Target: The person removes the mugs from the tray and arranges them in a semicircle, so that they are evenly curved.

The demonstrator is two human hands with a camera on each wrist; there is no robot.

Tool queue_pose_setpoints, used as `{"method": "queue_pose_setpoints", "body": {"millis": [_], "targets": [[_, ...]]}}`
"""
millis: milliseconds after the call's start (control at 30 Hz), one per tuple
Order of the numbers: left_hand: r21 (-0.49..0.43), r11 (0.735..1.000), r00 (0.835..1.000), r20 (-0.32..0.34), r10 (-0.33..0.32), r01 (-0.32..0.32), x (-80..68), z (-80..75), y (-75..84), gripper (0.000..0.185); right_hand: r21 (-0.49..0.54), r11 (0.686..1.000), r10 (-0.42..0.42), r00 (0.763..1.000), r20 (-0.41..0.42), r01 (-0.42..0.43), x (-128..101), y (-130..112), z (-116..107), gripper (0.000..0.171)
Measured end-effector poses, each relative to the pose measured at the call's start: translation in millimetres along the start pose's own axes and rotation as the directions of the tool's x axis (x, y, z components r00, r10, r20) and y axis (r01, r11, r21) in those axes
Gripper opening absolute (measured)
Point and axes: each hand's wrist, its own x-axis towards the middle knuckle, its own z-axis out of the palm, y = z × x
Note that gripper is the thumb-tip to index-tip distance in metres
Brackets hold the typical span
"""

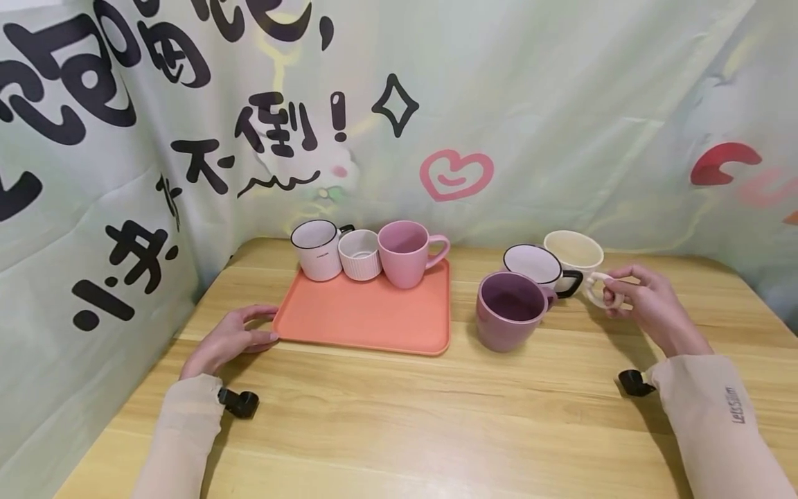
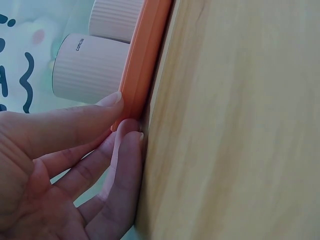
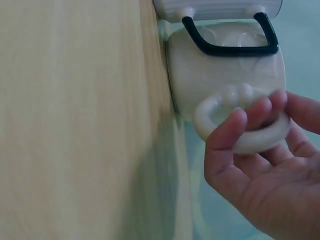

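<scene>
On the table, right hand (image 1: 645, 301) pinching cream mug (image 1: 575, 254) handle, half-hidden; left hand (image 1: 233, 337) flat against tray (image 1: 368, 315).

Orange tray (image 1: 364, 322) on light wood-grain table (image 1: 436, 416); mugs: pink (image 1: 405, 253), purple (image 1: 508, 308), cream (image 1: 573, 253), two white with black rims (image 1: 316, 248), one ribbed white (image 1: 360, 255).

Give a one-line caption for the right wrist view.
Right hand pinches the ring handle of the cream mug on the wooden table.
</scene>
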Motion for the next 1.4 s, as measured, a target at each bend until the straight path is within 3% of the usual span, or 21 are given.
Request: {"method": "queue_pose_setpoints", "body": {"millis": [300, 600, 800, 967, 1100, 1233, 1400], "targets": [[0.094, 0.995, 0.999, -0.021, 0.036, -0.034, -1.8, -1.3, -1.9, 0.060, -0.073, 0.997, -0.013, 1.000, -0.023, 0.011, -5, -1, -3, 0.010], [0.044, 0.999, 1.000, -0.016, 0.012, -0.011, -3.4, -1.6, -5.2, 0.061, -0.071, 0.997, -0.017, 0.999, -0.029, 0.015, -7, -1, -1, 0.009], [0.093, 0.995, 0.999, -0.022, 0.023, -0.020, -2.3, -1.5, -4.1, 0.061, -0.143, 0.989, -0.030, 1.000, -0.007, 0.029, -6, -4, -5, 0.014], [0.049, 0.999, 1.000, -0.005, 0.016, -0.016, 0.7, 2.5, -1.0, 0.061, -0.285, 0.957, -0.047, 0.998, 0.052, 0.060, -7, -11, -20, 0.027], [0.005, 1.000, 1.000, -0.001, 0.000, 0.000, 1.7, 4.1, 0.1, 0.062, -0.453, 0.890, -0.037, 0.999, 0.035, 0.049, -3, -25, -28, 0.016], [-0.007, 1.000, 1.000, -0.003, -0.006, 0.006, 1.1, 3.5, -1.1, 0.061, -0.582, 0.813, -0.005, 0.999, 0.032, 0.023, 7, -46, -25, 0.043], [-0.013, 1.000, 1.000, -0.006, -0.010, 0.010, -0.6, 2.0, -2.6, 0.061, -0.604, 0.795, -0.026, 0.998, 0.050, 0.051, 24, -74, -5, 0.055]]}}
